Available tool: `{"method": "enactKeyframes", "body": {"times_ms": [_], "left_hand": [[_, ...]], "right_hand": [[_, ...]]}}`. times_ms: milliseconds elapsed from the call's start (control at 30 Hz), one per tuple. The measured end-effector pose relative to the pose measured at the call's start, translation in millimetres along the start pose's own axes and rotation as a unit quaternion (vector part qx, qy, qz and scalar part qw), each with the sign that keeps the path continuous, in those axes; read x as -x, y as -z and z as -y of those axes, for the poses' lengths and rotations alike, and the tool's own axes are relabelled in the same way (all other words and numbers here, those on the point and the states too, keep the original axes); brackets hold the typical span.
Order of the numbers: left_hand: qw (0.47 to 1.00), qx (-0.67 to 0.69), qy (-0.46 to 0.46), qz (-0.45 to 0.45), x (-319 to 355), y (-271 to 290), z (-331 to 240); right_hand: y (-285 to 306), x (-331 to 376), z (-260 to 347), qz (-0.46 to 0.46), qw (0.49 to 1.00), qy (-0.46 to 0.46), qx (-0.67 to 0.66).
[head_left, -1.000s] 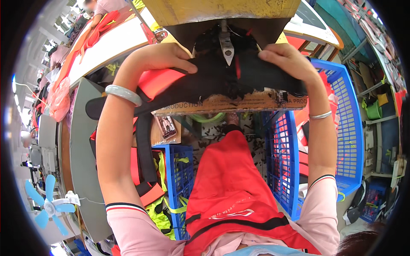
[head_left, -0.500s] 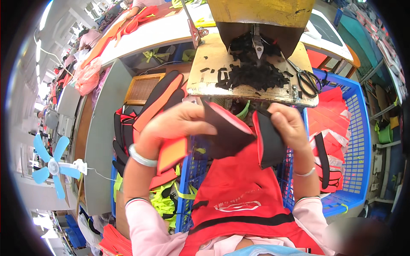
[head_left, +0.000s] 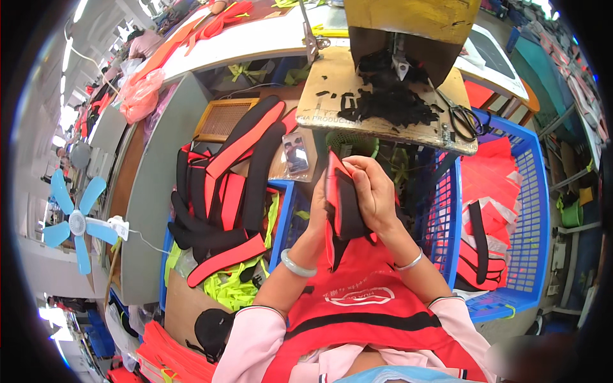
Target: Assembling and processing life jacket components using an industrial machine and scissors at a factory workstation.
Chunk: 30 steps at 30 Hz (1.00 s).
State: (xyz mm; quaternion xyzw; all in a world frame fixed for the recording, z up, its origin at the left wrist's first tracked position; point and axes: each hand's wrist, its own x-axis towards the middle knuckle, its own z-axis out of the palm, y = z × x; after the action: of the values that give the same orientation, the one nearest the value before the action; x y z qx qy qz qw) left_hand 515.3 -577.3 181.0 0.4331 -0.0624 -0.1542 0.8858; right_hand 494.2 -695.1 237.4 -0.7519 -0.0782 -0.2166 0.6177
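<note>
Black fabric piece with red-orange facing (head_left: 348,201) is folded together between my two hands, in front of my red apron. My left hand (head_left: 318,207) grips it from the left, its fingers partly hidden behind the cloth. On the other side my right hand (head_left: 373,191) is closed on the upper part, thumb laid along the black face. Beyond my hands stands a machine with a yellow head (head_left: 415,19), its worn metal plate (head_left: 332,96) strewn with black scraps (head_left: 399,105).
Scissors (head_left: 469,121) lie at the plate's right edge. A blue basket (head_left: 504,303) with red pieces stands right. Black-and-orange padded strips (head_left: 239,172) are heaped left, over neon-yellow cloth (head_left: 236,290). A blue fan (head_left: 77,223) stands at far left. Another person (head_left: 145,43) is at far left back.
My hands have come together from apart. The fabric spread between them is now folded together and more upright. The whole view has shifted slightly.
</note>
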Motion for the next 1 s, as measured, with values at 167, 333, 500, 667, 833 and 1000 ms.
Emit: {"method": "enactKeyframes", "body": {"times_ms": [167, 333, 500, 667, 833, 1000], "left_hand": [[0.978, 0.162, -0.052, 0.118, -2.9, 25.3, 33.2], [0.938, 0.196, -0.083, 0.275, -21.4, 37.6, -6.3], [0.988, 0.029, -0.066, 0.133, 14.4, 0.9, -32.6], [0.991, 0.033, 0.002, 0.130, 20.2, -8.3, -36.3], [0.990, 0.032, 0.000, 0.136, 15.4, -5.9, -40.5], [0.992, 0.033, -0.003, 0.121, 12.4, -6.8, -44.7]], "right_hand": [[-12.1, 2.1, -5.8, -0.022, 0.990, -0.033, -0.136], [48.8, -10.3, -31.6, -0.067, 0.992, -0.084, 0.060], [108.5, -55.8, -30.9, -0.177, 0.934, -0.100, 0.294], [134.5, -100.6, -66.3, -0.210, 0.903, -0.104, 0.361], [137.7, -125.6, -86.5, -0.213, 0.909, -0.135, 0.331], [125.3, -128.4, -83.2, -0.190, 0.899, -0.139, 0.369]]}}
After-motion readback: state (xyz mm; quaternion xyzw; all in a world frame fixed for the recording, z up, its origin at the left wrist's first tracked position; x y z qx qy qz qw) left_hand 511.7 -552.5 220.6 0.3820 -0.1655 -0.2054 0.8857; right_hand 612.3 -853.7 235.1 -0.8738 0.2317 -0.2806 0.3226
